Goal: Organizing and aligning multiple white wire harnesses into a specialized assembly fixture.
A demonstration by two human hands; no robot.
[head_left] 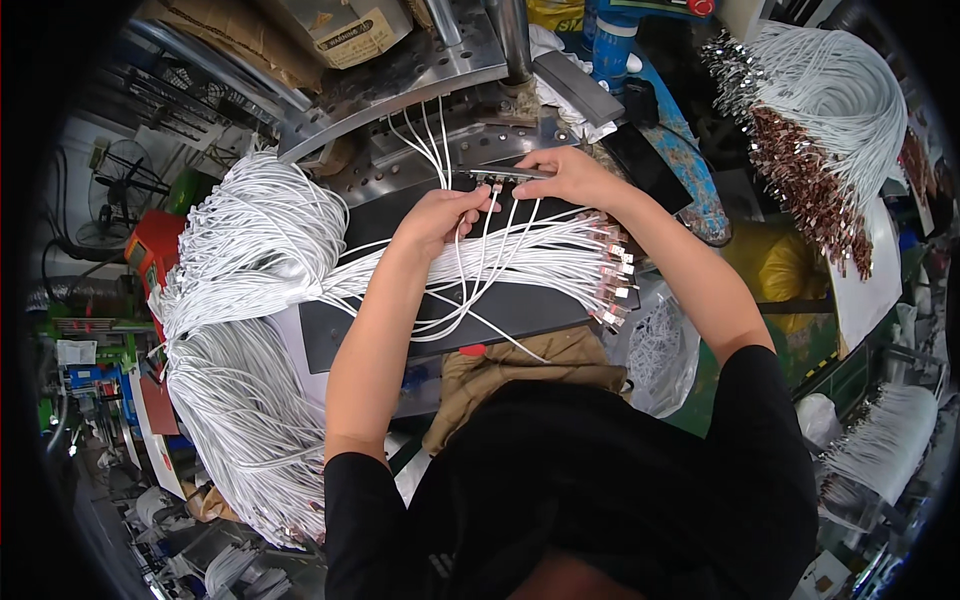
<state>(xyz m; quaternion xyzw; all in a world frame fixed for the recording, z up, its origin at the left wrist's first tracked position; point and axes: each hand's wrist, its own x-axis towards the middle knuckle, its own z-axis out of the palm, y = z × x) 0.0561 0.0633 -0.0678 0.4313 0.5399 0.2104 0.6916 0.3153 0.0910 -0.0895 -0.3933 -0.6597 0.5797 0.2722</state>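
My left hand (447,218) is closed in a pinch on a white cable, its fingertips just below a narrow dark metal bar (512,172). My right hand (572,180) grips the right end of that bar between thumb and fingers. Small metal connectors sit along the bar, with white cables hanging from them toward me. Under both hands lies a thick bundle of white cables (510,258), whose metal plugs (615,272) point right. The bundle rests on a black board (335,338). Several white cables (432,150) run up behind the bar.
Large coils of white cable (255,225) pile up at the left, more hanging below them. A perforated metal shelf (400,95) overhangs the far side. Brown cloth (530,370) lies before me, near a clear plastic bag (665,340). Another cable bundle (840,85) hangs at upper right.
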